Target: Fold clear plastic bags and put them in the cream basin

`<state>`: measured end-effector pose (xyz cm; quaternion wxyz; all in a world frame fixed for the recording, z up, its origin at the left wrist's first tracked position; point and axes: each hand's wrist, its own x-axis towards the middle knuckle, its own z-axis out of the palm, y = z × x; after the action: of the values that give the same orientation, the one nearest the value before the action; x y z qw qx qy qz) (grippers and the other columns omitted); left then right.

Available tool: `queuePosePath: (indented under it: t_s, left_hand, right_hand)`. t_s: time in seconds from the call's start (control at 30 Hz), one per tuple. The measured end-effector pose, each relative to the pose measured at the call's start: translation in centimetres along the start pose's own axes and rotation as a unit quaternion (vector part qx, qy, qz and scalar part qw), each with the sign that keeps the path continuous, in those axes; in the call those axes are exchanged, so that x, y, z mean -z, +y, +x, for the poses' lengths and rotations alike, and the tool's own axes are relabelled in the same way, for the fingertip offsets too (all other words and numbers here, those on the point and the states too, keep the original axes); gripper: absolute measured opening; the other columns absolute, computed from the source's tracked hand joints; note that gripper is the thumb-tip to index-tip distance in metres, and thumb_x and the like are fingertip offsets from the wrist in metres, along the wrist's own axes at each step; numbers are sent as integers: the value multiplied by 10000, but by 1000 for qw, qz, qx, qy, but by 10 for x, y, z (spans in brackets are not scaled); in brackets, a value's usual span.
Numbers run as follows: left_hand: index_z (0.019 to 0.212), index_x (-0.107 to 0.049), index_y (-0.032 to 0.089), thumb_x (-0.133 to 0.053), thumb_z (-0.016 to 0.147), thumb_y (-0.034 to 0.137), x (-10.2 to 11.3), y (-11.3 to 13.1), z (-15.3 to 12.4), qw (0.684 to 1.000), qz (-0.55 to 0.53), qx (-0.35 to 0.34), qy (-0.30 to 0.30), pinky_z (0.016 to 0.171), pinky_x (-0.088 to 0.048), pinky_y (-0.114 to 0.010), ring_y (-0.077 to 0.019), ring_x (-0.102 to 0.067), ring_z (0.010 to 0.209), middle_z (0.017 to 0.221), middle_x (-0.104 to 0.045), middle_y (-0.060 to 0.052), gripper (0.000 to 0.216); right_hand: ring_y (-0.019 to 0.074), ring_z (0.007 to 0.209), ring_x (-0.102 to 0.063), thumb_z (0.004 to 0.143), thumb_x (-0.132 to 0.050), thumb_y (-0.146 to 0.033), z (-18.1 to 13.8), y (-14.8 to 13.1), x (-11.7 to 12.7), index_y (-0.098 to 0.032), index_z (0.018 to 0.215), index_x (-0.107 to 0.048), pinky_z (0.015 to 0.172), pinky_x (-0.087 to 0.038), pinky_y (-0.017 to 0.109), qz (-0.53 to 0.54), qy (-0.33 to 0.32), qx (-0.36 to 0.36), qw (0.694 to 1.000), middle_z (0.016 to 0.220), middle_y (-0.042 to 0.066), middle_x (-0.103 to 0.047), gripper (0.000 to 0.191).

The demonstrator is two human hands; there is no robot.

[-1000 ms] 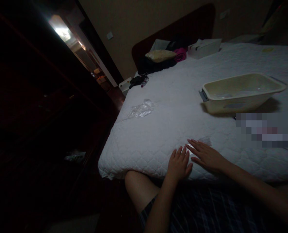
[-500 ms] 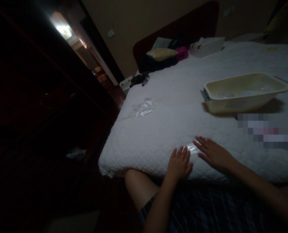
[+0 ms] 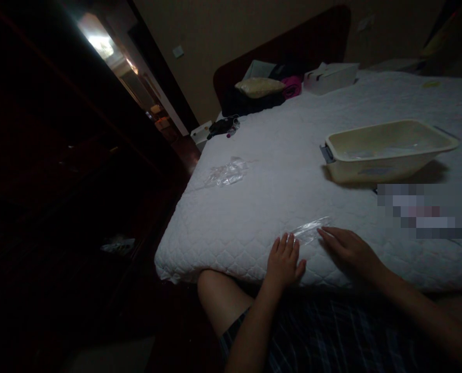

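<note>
A clear plastic bag (image 3: 309, 228), flattened into a shiny strip, lies on the white quilted bedding (image 3: 231, 228) near the bed's front edge. My left hand (image 3: 285, 260) rests flat at the strip's left end, fingers stretched out and thumb apart. At its right side is my right hand (image 3: 349, 249), turned partly on edge, with the fingertips at the plastic's edge. Those fingers are held together; whether they pinch the plastic is hard to make out in the dim light.
A cream plastic tub (image 3: 386, 168) with grey handles stands at the right, clear plastic inside. More crumpled clear plastic (image 3: 228, 172) lies left of centre. A pixelated patch (image 3: 421, 211) covers something before the tub. Pillows, a pink roll (image 3: 292, 87) and a white box (image 3: 330, 77) sit by the headboard.
My right hand has drawn back off the plastic and rolled onto its side, its fingers coming together. More of the strip now shows. My left hand has hardly moved.
</note>
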<state>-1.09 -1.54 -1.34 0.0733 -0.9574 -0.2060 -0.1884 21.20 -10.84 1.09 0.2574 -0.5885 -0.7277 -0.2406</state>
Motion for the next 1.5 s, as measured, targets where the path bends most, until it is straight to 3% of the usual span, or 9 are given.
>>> queuePosePath:
  t_s: [0.1,0.33,0.53,0.67,0.73,0.9,1.03,1.23,1.5]
  left_hand:
    - [1392,-401,106,-436,916,437,-2,0,-1,1000,-2,1,6,1107,-361,-463,-294,-325,1398,1482,-400,-136,581]
    - [1377,-410,93,-472,892,390,-1,-1,-3,999,-24,-14,41,1073,-394,-479,-306,-351,1384,1457,-427,-166,572]
    - [1273,-497,92,-479,874,233,7,-13,-9,982,-36,-31,184,1018,-449,-467,-293,-394,1360,1323,-556,-200,424]
    - [1201,-545,152,-472,891,115,9,-27,-4,973,-19,-9,232,936,-514,-414,-251,-510,1271,1226,-634,-154,321]
    - [1159,-569,164,-486,907,126,10,-33,3,975,-13,-32,218,919,-529,-398,-238,-550,1230,1199,-654,-134,268]
    - [1143,-599,166,-464,942,183,17,-37,28,986,-23,-124,113,966,-521,-394,-231,-527,1258,1272,-619,-104,242]
    - [1119,-626,169,-456,945,182,10,-33,41,983,-53,-173,45,991,-512,-383,-214,-526,1259,1302,-600,-95,243]
    - [1105,-640,162,-472,952,227,-7,-29,39,989,-89,-119,21,921,-547,-356,-184,-625,1113,1170,-678,-94,236]
    - [1084,-641,167,-539,917,194,4,-24,35,993,-59,-85,54,910,-536,-383,-216,-600,1144,1132,-687,-88,197]
  right_hand:
    - [203,973,-644,886,-432,-75,4,-13,-6,-180,1225,-583,831,-508,343,20,-2,61,998,1070,104,-697,386]
    - [243,915,-657,865,-428,-95,5,-20,-21,-142,1069,-671,786,-525,392,55,-35,-20,998,1020,147,-700,321]
    - [234,917,-659,865,-479,-150,9,-14,-14,-146,998,-695,813,-541,381,98,-43,-53,993,1019,137,-704,253]
    - [214,920,-667,849,-494,-135,16,-4,-15,-166,967,-700,820,-550,365,163,-39,-43,985,1010,108,-713,239]
    - [198,907,-673,838,-502,-128,18,2,-17,-183,949,-702,811,-556,346,194,-40,-33,980,994,89,-719,236]
    - [181,880,-681,828,-496,-115,21,10,-21,-205,911,-704,792,-565,322,233,-41,-20,971,968,66,-727,242]
    - [186,895,-682,824,-497,-111,18,10,-22,-206,921,-702,794,-566,322,236,-36,-23,971,975,70,-727,246]
    - [198,928,-673,843,-490,-119,15,6,-20,-194,1016,-683,816,-563,349,215,-16,-17,976,991,89,-719,270]
    - [221,1017,-644,854,-501,-127,14,0,-13,-195,1183,-631,840,-550,384,182,-14,-15,983,1135,118,-680,359]
